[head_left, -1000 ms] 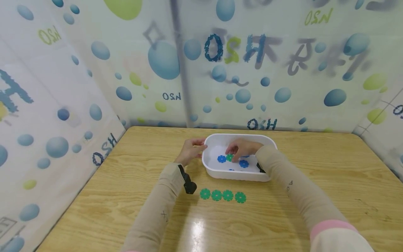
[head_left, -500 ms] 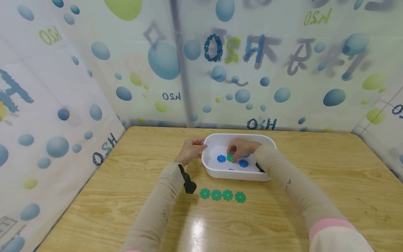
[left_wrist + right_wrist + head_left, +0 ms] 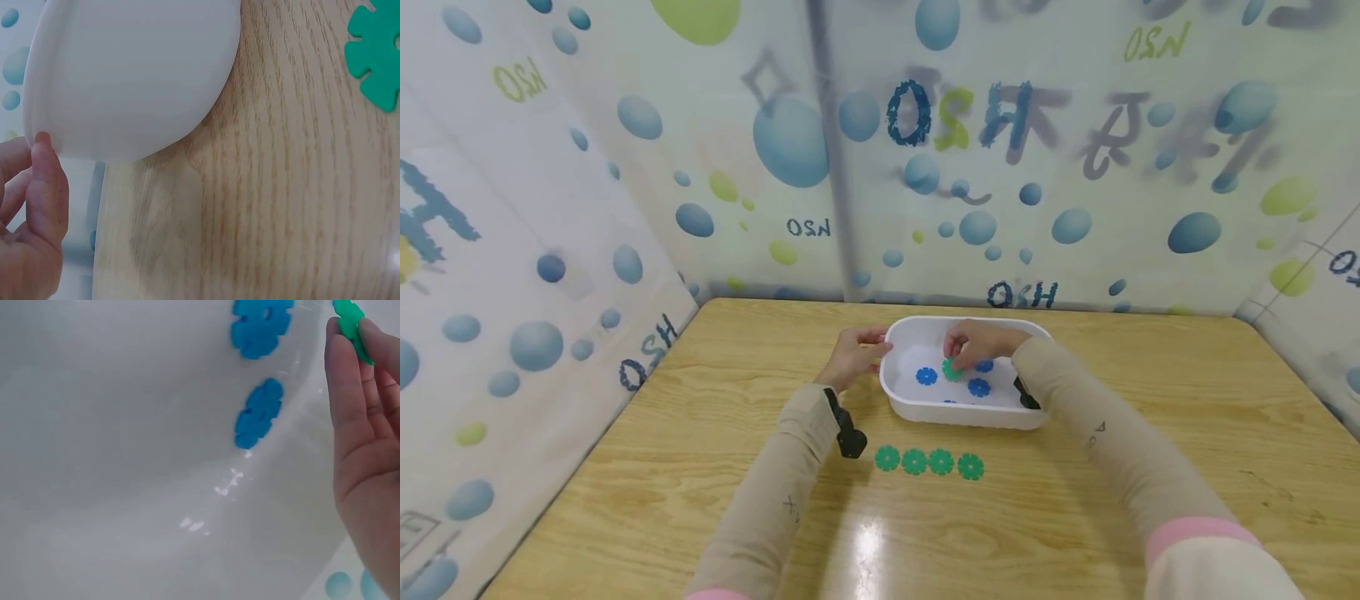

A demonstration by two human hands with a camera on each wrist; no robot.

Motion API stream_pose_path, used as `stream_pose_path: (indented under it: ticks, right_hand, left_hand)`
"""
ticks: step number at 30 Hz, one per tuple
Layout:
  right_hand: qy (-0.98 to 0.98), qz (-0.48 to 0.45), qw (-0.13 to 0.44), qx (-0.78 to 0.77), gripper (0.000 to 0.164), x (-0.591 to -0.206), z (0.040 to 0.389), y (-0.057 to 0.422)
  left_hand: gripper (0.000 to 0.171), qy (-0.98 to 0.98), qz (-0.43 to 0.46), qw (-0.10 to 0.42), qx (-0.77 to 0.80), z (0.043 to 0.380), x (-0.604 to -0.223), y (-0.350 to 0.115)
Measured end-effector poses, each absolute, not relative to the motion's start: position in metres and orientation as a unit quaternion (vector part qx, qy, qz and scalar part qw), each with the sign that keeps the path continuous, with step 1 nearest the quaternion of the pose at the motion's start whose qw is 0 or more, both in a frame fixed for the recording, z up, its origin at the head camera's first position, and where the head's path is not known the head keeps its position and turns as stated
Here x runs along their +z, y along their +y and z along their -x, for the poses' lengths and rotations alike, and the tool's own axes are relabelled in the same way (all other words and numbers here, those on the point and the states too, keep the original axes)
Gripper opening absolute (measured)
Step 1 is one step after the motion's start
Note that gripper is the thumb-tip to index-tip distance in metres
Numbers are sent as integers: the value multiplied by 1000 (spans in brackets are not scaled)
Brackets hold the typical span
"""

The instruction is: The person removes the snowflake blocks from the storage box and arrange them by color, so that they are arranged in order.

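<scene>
Inside the white tub (image 3: pixel 962 415), the right hand (image 3: pixel 983 340) pinches a green disc (image 3: pixel 952 372), best held tight while the left hand (image 3: pixel 852 358) grips the tub.

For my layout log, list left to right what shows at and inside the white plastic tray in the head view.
Left hand, blue notched round plastic disc, green notched round plastic disc pinched by the right hand, another blue disc, black wrist-worn device.

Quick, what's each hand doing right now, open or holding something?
Left hand: holding the white tub at its rim.
Right hand: holding a green disc, pinched.
</scene>
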State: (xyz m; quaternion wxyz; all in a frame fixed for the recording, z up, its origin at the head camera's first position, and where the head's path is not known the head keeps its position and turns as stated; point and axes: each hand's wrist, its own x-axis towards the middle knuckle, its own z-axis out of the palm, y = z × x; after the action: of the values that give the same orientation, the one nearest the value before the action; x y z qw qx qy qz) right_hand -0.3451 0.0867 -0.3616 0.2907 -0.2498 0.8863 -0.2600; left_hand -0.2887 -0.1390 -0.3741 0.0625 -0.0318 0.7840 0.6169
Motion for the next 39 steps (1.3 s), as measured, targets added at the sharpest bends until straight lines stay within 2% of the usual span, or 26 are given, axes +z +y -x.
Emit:
stream_pose_path:
  ticks: [18,29,39]
  right_hand:
    - [839,331,200,-384,12,-309,307,109]
    - [799,376,163,-440,11,-315,257,136]
    - [787,380,163,-457,9,-351,213,160]
  left_hand:
    - [34,784,32,65,617,289,-371,-137]
    - [34,789,27,64,611,288,-372,-136]
    - [35,781,25,59,621,287,-372,-135]
